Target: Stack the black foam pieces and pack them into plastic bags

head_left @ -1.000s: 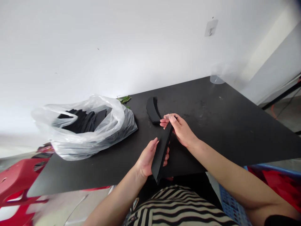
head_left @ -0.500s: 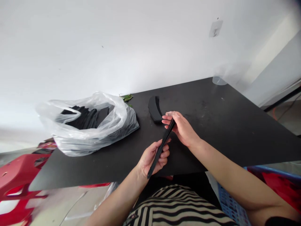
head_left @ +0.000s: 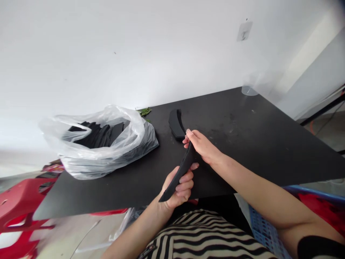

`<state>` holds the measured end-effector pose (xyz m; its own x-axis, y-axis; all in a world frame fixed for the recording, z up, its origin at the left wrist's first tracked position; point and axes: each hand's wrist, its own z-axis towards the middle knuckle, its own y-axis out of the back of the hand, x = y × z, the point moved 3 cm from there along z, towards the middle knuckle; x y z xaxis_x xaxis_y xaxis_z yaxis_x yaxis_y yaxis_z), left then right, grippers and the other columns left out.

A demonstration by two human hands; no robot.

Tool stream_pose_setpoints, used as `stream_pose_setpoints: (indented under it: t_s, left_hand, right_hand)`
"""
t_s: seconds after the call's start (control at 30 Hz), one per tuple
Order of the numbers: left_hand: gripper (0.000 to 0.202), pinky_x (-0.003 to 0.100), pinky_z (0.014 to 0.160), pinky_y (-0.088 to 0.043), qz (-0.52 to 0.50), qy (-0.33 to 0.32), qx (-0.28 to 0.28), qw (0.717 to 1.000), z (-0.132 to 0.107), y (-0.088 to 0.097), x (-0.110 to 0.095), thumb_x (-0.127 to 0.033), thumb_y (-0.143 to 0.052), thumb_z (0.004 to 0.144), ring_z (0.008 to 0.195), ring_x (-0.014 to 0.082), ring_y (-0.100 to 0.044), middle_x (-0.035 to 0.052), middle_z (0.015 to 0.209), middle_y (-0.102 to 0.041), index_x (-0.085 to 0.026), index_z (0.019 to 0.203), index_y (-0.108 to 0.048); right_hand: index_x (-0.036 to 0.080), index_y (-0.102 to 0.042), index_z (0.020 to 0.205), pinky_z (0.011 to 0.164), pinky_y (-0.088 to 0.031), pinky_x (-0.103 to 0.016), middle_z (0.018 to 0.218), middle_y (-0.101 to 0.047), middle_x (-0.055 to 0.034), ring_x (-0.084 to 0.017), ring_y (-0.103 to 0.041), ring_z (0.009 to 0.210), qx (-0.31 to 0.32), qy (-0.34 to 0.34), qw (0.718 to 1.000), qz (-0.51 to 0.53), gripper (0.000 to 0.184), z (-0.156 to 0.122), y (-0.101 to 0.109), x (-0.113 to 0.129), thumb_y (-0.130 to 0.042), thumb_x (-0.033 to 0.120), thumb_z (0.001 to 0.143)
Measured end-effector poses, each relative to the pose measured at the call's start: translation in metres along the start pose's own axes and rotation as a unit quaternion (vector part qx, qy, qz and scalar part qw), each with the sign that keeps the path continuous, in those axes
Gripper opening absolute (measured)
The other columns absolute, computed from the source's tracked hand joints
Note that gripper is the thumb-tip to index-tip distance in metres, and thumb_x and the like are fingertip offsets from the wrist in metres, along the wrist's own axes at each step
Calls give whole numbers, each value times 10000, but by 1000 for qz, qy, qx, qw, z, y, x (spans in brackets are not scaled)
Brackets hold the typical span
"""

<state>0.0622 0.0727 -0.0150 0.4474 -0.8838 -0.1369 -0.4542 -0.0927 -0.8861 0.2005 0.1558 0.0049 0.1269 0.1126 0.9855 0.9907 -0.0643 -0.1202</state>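
Observation:
A long, slightly curved black strip (head_left: 179, 173) is held between both hands above the near edge of the black table (head_left: 256, 144). My left hand (head_left: 178, 189) is curled around its lower end. My right hand (head_left: 201, 145) pinches its upper end. Just beyond my right hand a second curved black piece (head_left: 175, 124) lies on the table. A clear plastic bag (head_left: 107, 144) with several black strips inside sits at the table's left.
Green leaf scraps (head_left: 145, 111) lie by the wall behind the bag. A clear round object (head_left: 249, 90) stands at the far right corner. Red plastic stools (head_left: 18, 205) are on the left below the table. A blue-rimmed crate (head_left: 318, 196) is at the right.
The strip has turned from edge-on to a flatter, bent pose. My left hand has closed more tightly on its lower end and my right hand has slid to its upper tip.

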Motion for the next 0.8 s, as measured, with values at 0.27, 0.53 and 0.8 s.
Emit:
stream_pose_setpoints:
  t_s: [0.27, 0.53, 0.8]
  left_hand:
    - [377, 150, 311, -76, 0, -20, 18, 1000, 0, 5, 8, -256, -320, 991, 363, 37, -140, -82, 538, -261, -53, 1196, -562]
    - [325, 172, 334, -179, 107, -129, 15, 986, -3, 20, -16, -334, -468, 943, 407, 54, -212, -63, 577, -319, -122, 1156, -593]
    - [261, 174, 328, -175, 198, -185, -41, 962, -6, 18, -29, -387, -486, 938, 377, 61, -270, -68, 551, -372, -184, 1087, -554]
  right_hand:
    - [212, -598, 834, 617, -427, -300, 825, -676, -39, -167, -592, 694, 17, -9, 999, -40, 508, 4, -2, -6, -497, 709, 855]
    - [281, -604, 1123, 781, -434, -307, 1201, -655, -29, -209, -602, 1099, -22, -32, 997, 65, 472, -9, 12, -16, -459, 671, 901]
    - [257, -650, 1083, 796, -445, -319, 1159, -671, -64, -215, -609, 1065, 12, -91, 989, 118, 451, -28, 8, -32, -560, 643, 868]
